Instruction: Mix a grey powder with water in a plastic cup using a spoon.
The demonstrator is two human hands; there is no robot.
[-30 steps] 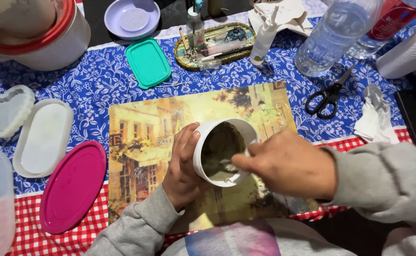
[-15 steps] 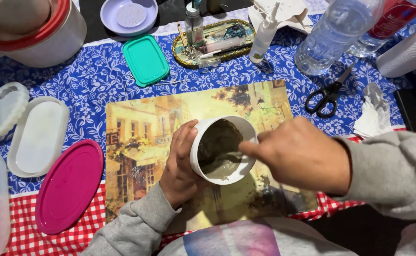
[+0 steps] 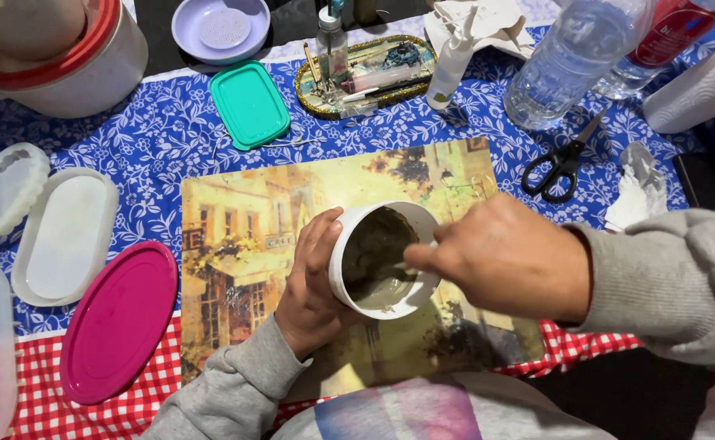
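My left hand [image 3: 313, 281] grips the side of a white cup [image 3: 383, 259] tilted towards me; grey-brown paste fills it. My right hand [image 3: 508, 257] reaches over the cup's right rim, fingers pinched on a thin stirring tool whose end dips into the paste. Most of that tool is hidden by my fingers. The cup is held just above a placemat [image 3: 243, 236] printed with a yellow street scene. Both arms wear grey sleeves.
A magenta oval lid [image 3: 117, 322], a clear oval mould [image 3: 64, 236] and a heart mould [image 3: 3, 187] lie at left. A teal lid [image 3: 249, 104], an oval tray [image 3: 366, 69] of small tools, black scissors [image 3: 559, 163], a water bottle [image 3: 569, 57] and crumpled tissue [image 3: 638, 191] sit behind.
My right hand has shifted up and to the right over the cup while moving the tool through the paste. The left hand keeps its hold on the cup.
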